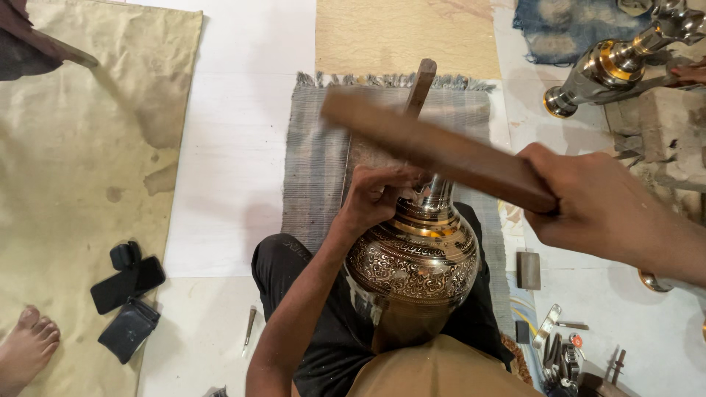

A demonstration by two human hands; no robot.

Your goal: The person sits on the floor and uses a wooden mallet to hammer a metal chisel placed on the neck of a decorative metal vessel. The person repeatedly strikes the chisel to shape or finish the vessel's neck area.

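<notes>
Brass and silvery, the engraved vase (413,261) rests in the person's lap, directly beneath the left hand (375,197), whose fingers are pinched together at the vase's neck, apparently around a small tool hidden from view. Above and to the right, the right hand (588,206) is clamped on a blurred wooden mallet (434,147), held over a grey woven mat (316,154).

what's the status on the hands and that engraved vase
Left hand pinches a tool at the engraved brass vase neck. Right hand grips a raised wooden stick. Nothing blocks the vase.
</notes>
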